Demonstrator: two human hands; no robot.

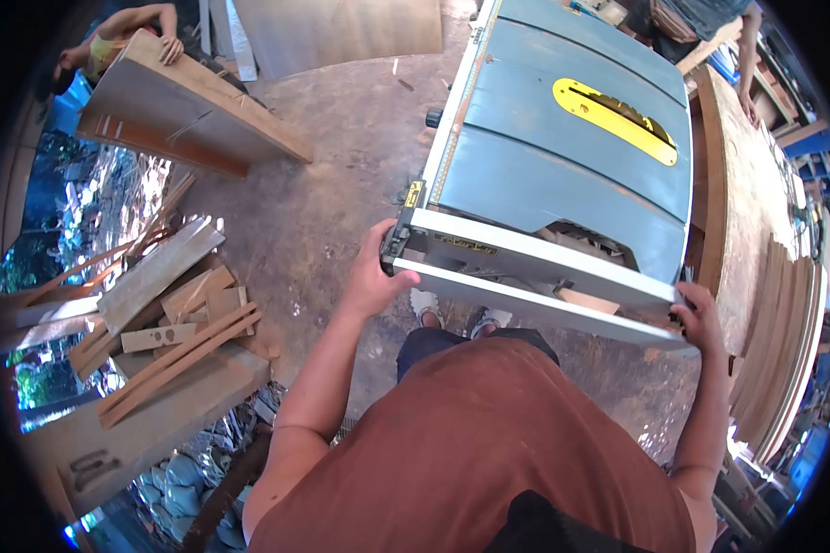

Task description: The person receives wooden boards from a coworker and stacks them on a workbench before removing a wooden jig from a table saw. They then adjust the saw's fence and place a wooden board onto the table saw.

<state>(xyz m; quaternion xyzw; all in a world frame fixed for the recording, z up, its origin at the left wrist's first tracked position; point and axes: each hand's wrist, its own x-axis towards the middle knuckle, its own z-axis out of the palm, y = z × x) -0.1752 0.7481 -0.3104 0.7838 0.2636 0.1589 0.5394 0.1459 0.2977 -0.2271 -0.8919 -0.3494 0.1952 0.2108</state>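
A grey-blue table saw (563, 166) with a yellow blade insert (615, 120) stands in front of me on a dusty concrete floor. My left hand (376, 274) grips the near left corner of its white front rail (535, 286). At the near right corner my right hand (698, 318) is closed on the same rail. A small wood offcut (588, 300) lies in the rail channel between my hands. My feet show below the saw's front edge.
Scrap boards and strips (171, 313) are piled at the left. Another person (111, 41) at the top left holds a plywood box (184, 111). A long plywood sheet (752, 194) and stacked boards run along the right, with a second person (710, 23) beyond the saw.
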